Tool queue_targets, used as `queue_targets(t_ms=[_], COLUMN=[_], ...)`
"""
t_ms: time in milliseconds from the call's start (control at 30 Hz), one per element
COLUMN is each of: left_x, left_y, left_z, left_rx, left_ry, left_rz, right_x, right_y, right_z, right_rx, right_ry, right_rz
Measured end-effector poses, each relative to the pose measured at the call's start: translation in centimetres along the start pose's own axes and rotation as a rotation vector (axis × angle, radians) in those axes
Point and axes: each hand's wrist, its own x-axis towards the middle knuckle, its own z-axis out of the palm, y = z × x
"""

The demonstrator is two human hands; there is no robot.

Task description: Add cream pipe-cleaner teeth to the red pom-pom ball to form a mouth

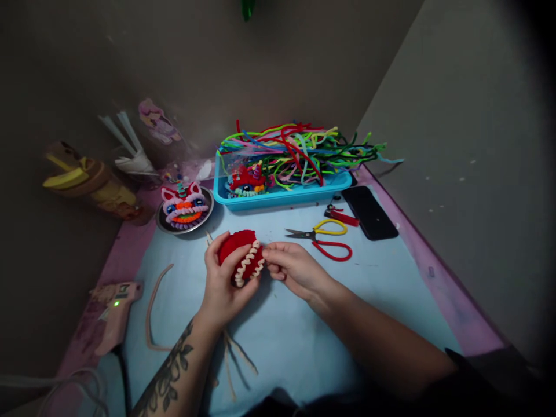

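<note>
My left hand (pixel 223 284) is wrapped round a rounded red pipe-cleaner piece (pixel 237 242), raised over the table. Two curled cream pipe cleaners (pixel 247 265) run across its front. At the piece's right edge, my right hand (pixel 289 266) is closed in a pinch where the upper end of the second cream curl meets the fingertips, which cover it. Below my left wrist lie straight pale pipe cleaners (pixel 232 359). A single bent pale pipe cleaner (pixel 150 307) rests to the left. Scissors (pixel 319 236) with one yellow and one red handle lie spread, right of my hands.
A blue tray (pixel 282 200) heaped with colourful pipe cleaners (pixel 304 150) stands at the back. Left of it, a metal bowl (pixel 206 217) holds a pink lion-head figure (pixel 185 207). A glue gun (pixel 119 315), red lighter (pixel 345 217), phone (pixel 371 213) and drink cup (pixel 104 191) surround the work area.
</note>
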Motion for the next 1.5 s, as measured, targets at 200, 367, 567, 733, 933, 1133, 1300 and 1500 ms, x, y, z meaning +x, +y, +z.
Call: queue_targets(t_ms=[200,367,567,733,933,1133,1300,1500], left_x=[0.1,0.1,0.0,0.1,0.1,0.2,0.3,0.1], left_y=[-0.1,0.0,0.0,-0.1,-0.2,0.0,0.2,0.1], left_z=[0.0,0.0,-0.1,-0.1,-0.1,-0.1,-0.1,-0.1], left_rx=[-0.01,-0.017,-0.044,-0.122,-0.16,-0.169,-0.172,-0.115], left_ry=[-0.029,-0.046,-0.086,-0.146,-0.141,-0.111,-0.105,-0.096], left_rz=[0.017,0.048,0.079,0.043,-0.029,-0.047,-0.045,0.008], right_x=[0.3,0.3,0.2,0.3,0.6,0.7,0.6,0.4], right_y=[-0.3,-0.6,-1.1,-1.5,-1.3,-1.3,-1.5,-1.2], right_z=[-0.3,-0.4,-0.6,-1.1,-1.2,-1.4,-1.2,-0.9], right_rx=[0.051,0.068,-0.031,-0.146,-0.08,0.105,0.144,0.059], right_ry=[0.013,0.025,0.012,-0.074,-0.108,-0.176,-0.186,-0.094], right_rz=[0.123,0.177,0.207,0.161,0.091,0.252,0.299,0.242])
